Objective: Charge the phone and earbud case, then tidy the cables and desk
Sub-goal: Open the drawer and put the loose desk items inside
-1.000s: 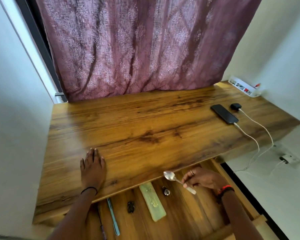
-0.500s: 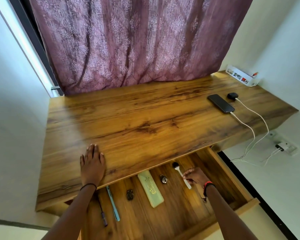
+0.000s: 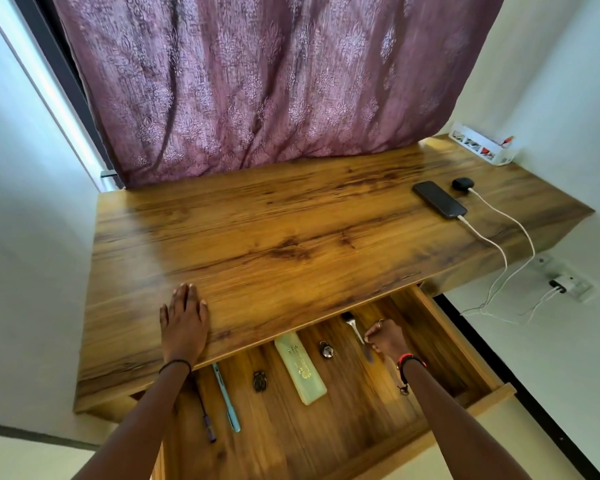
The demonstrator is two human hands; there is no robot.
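"Two white leads point(image 3: 484, 238) run off the right side of the desk point(image 3: 291, 237), see them?"

"Yes. One goes into the near end of the phone point(image 3: 439, 199), the other into the earbud case point(image 3: 463, 184) just behind it. Both lie on the far right of the desk top, and the leads hang down to a charger point(image 3: 561, 284) in the wall socket."

"And the hands?"

"The left hand point(image 3: 184, 323) lies flat on the desk top near the front edge, fingers straight and close together. The right hand point(image 3: 385, 339) is down in the open drawer point(image 3: 465, 348), fingers curled round the handle of a spoon point(image 3: 351, 323). Its bowl points in under the desk."

"Anything else in there?"

"A pale green case point(image 3: 300, 368) in the middle, a small padlock point(image 3: 326, 349) between it and the spoon, a blue pen point(image 3: 226, 396) to the left, and a dark little thing point(image 3: 260, 381) I can't make out."

"Behind the desk?"

"A purple curtain point(image 3: 257, 81), and a white power strip point(image 3: 482, 147) in the far right corner."
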